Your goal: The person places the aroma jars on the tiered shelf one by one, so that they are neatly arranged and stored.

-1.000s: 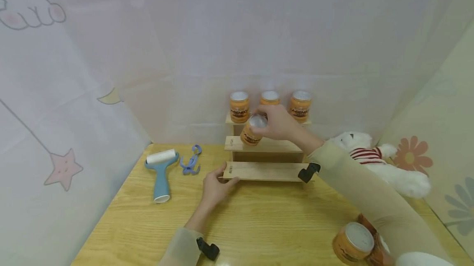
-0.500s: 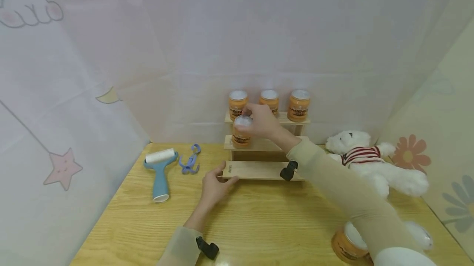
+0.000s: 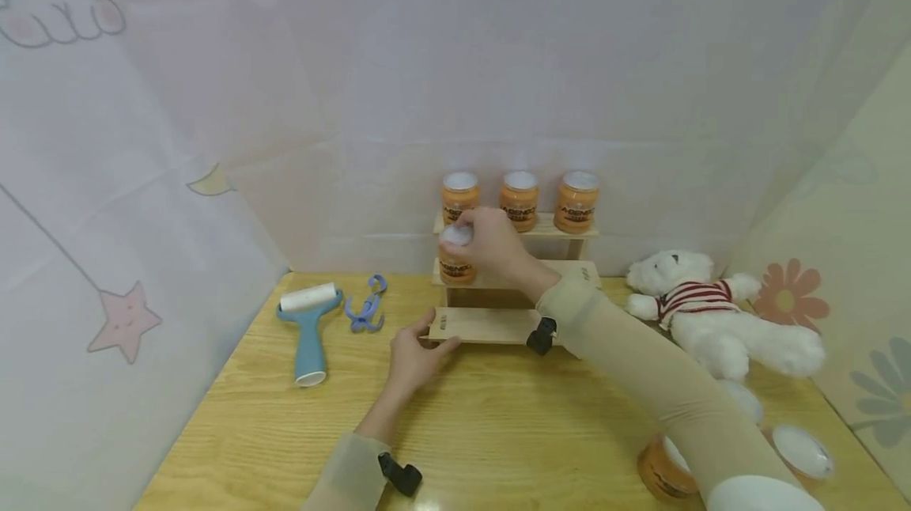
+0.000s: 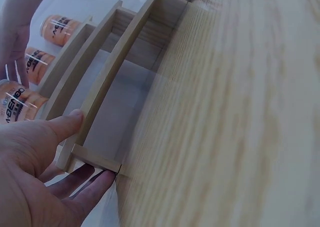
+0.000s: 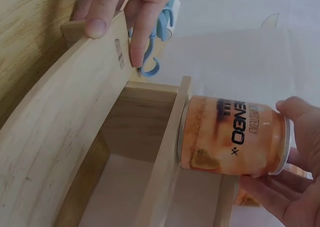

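Note:
A three-step wooden rack [image 3: 484, 326] stands against the back cloth. My left hand [image 3: 413, 361] grips the left end of its lowest step, thumb on top and other fingers around the end in the left wrist view [image 4: 35, 172]. On the left end of the middle step, an orange can [image 5: 230, 137] stands upright, its base at the board. My right hand [image 3: 501, 246] holds that can near its silvery lid, thumb and fingers on opposite sides. Three matching cans line the top step: left [image 3: 459, 193], middle [image 3: 520, 198] and right [image 3: 576, 206].
Left of the rack lie a blue-handled roller [image 3: 308, 337] and a purple hook [image 3: 366, 309]. A white teddy bear [image 3: 701, 305] in a striped top lies to the right. Several more cans [image 3: 662, 473] stand at front right, partly behind the right sleeve.
My right hand has carried the can left and slightly down, from tilted above the middle step to upright on its left end. The left hand has kept its grip on the rack.

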Motion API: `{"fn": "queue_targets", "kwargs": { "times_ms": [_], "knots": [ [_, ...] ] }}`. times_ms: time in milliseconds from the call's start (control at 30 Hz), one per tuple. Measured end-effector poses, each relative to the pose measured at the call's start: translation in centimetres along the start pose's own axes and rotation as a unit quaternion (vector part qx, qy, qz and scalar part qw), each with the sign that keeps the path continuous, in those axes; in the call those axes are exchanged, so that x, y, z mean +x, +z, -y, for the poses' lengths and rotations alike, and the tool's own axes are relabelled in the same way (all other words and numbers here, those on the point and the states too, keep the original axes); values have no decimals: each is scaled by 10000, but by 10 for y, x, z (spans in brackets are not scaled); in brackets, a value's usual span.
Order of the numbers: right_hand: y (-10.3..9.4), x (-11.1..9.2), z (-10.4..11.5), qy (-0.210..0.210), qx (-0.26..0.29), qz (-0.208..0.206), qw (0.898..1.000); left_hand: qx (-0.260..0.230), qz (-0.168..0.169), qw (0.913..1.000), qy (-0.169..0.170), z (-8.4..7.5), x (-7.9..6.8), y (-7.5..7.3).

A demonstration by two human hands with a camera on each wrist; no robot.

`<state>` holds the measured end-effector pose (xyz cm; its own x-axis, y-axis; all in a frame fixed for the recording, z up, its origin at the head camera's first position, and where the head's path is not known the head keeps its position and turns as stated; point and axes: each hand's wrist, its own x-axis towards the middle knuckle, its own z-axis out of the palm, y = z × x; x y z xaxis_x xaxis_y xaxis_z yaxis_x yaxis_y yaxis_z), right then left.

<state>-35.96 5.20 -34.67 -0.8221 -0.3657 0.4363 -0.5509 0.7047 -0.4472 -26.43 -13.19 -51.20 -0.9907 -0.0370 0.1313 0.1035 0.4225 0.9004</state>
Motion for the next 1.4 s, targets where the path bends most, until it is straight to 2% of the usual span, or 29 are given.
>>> {"fn": "queue_targets", "kwargs": {
  "times_ms": [167,300,400,500,633,733,833,900,1000,1067,1200,1400],
  "knots": [
    [-1,-4,1,-168,-515,-134,9984,-36,-9,10000,92,2,5,3],
    [-3,-21,-5,-226,-640,124,9976,-80,153,9998,27,10,0,7],
    [-12,-37,-13,-254,-582,337,9974,-46,161,9999,-14,15,-4,8],
    [-31,-57,-20,-241,-602,578,9962,3,68,10000,26,19,-5,8],
    [-67,-89,-32,-254,-604,1072,9921,9,63,10000,51,20,-4,7],
    [-93,-115,-48,-459,-445,1427,9877,-39,99,9999,47,20,-1,6],
    [-116,-143,-68,-876,-285,1848,9785,-121,93,9999,53,19,1,5],
    [-130,-162,-79,-1142,-175,2282,9667,-143,56,9999,43,18,2,4],
    [-149,-193,-93,-1252,254,2988,9457,-174,58,9998,33,17,3,5],
    [-156,-210,-101,-1147,608,3355,9331,-177,62,9998,27,17,2,5],
    [-159,-238,-116,-1083,1106,3582,9207,-211,38,9997,-69,16,2,4],
    [-150,-266,-126,-983,1575,3812,9057,-149,31,9999,60,19,0,5]
  ]
}}
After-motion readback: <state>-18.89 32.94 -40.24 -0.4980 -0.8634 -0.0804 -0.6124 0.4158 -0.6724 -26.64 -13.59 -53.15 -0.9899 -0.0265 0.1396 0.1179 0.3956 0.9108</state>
